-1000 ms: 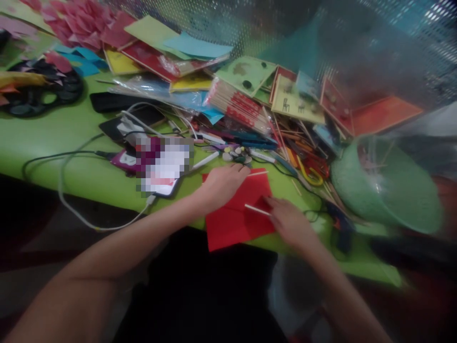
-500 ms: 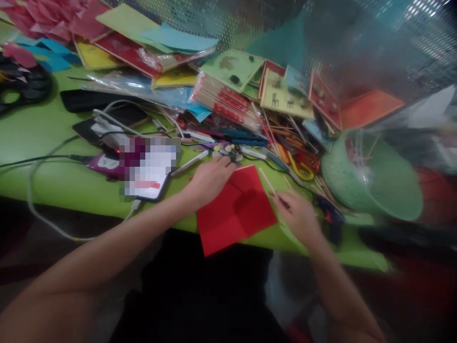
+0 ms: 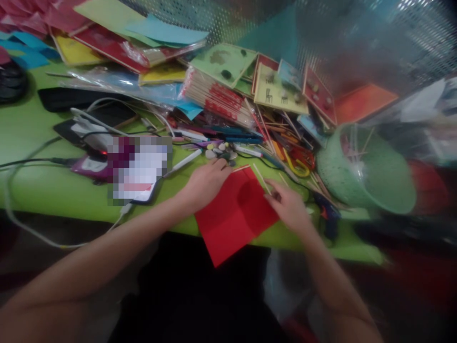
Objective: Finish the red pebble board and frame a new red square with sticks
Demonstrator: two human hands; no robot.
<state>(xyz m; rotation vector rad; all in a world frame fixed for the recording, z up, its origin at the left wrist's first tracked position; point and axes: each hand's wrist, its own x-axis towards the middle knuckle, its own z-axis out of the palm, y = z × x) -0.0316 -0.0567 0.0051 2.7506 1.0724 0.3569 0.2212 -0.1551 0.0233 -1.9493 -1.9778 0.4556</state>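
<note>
Centre of frame: red paper point(image 3: 232, 214), partly under left hand point(image 3: 208, 184) with fingers together, hold impossible to tell; right of centre: white stick point(image 3: 261, 176), clamped in fingers of right hand point(image 3: 290, 206).

Grn basket point(image 3: 330, 169), phone point(image 3: 143, 164) w/ wht cable point(image 3: 124, 209)

Red sheet point(image 3: 230, 221): paper — smooth and dull
Thin stick point(image 3: 262, 178): looks like wood
Bowl point(image 3: 389, 174): plastic
Table point(image 3: 32, 128): smooth — a bit shiny
</note>
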